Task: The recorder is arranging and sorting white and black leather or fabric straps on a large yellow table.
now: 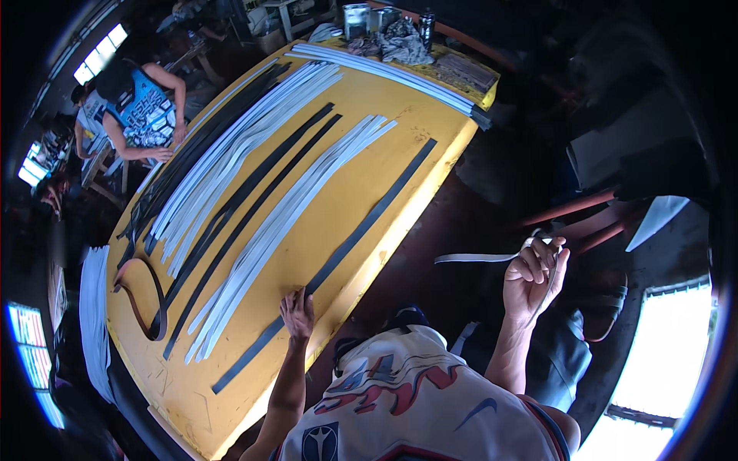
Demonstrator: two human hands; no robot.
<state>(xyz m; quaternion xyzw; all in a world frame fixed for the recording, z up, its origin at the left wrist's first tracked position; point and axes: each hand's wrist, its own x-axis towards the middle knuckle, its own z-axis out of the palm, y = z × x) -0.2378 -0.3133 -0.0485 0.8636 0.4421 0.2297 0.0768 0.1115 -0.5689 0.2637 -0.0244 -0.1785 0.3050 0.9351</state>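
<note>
On the yellow table (323,223), a long dark grey strip (384,200) runs lengthwise along the near edge. My left hand (297,313) rests on it with spread fingers, pressing lightly at about its middle. Off the table's right side, my right hand (534,270) is raised and closed around a narrow white strip (475,258). One end of that strip sticks out to the left; another length seems to hang down by the wrist. Beyond the grey strip lies a bundle of white strips (314,192), then black strips (277,166).
More white strips (223,169) cover the table's far side. A brown curled strip (161,311) lies at the left end. Cans (357,21) and a crumpled cloth (406,42) stand at the back. A person in a blue top (146,107) works across the table.
</note>
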